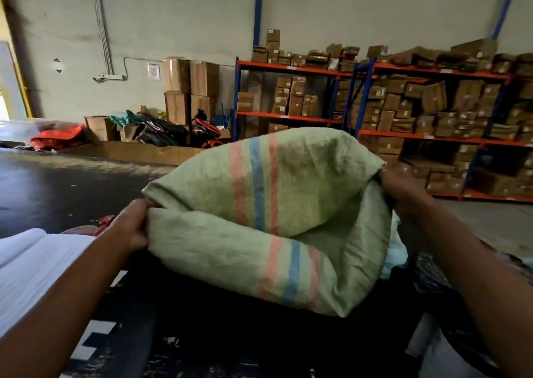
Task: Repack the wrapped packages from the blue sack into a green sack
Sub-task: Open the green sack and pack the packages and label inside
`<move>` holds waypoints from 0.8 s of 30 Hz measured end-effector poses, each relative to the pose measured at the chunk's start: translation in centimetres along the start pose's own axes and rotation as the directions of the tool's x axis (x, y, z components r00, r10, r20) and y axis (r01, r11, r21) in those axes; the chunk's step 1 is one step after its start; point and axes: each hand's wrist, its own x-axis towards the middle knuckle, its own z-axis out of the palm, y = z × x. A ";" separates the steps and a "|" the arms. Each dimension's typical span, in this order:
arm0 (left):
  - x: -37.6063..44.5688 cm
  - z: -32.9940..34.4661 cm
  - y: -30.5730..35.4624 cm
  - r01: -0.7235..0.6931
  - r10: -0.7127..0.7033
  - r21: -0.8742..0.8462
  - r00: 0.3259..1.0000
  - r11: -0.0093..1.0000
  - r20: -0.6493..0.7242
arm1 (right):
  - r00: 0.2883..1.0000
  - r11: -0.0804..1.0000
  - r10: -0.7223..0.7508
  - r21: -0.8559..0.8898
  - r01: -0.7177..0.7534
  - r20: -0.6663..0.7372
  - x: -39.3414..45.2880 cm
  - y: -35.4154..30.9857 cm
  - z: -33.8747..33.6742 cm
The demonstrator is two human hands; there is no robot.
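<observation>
green sack held open between both hands

you hold the woven green sack with pink and blue stripes (271,204) up in front of you by its mouth. your left hand (129,227) has its fingers (141,219) curled tight round the rim at the sack's left corner, and your right hand (403,190) grips the rim at the right corner, its fingers folded into the fabric and partly blurred. the mouth gapes between the two hands, the far side rising higher than the near side, which sags toward you.

a white cloth bundle (31,265) lies beside your left forearm. a bit of pale blue material (396,253) shows just behind the sack's right edge. beyond the sack stand blue and orange steel shelves (291,115) stacked with brown cardboard boxes (467,94), and the dark glossy floor (43,184) stretches left.
</observation>
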 end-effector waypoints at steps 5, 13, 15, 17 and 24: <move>-0.9 -4.5 1.8 -0.024 0.023 -0.175 1.000 0.984 -0.004 | 0.978 0.912 0.203 0.375 -0.168 -0.055 1.6 -1.2 -5.5; -0.5 -5.5 1.1 -0.282 0.239 0.451 0.959 0.847 0.151 | 0.974 0.861 -0.222 -0.480 0.171 -0.050 2.7 -1.9 -2.8; -0.5 -5.4 0.4 -0.285 0.357 0.755 0.931 0.590 0.073 | 0.911 0.694 -0.401 -0.679 0.238 -0.091 2.7 -1.3 -1.7; 0.1 -5.3 -0.4 -0.250 0.449 0.875 0.892 0.414 0.043 | 0.851 0.629 -0.502 -0.740 0.238 -0.153 2.4 -0.8 -0.2; 0.1 -0.7 -0.4 -0.098 0.092 -0.056 0.991 0.994 -0.099 | 0.994 1.000 -0.010 0.017 0.008 0.109 1.0 -1.3 5.3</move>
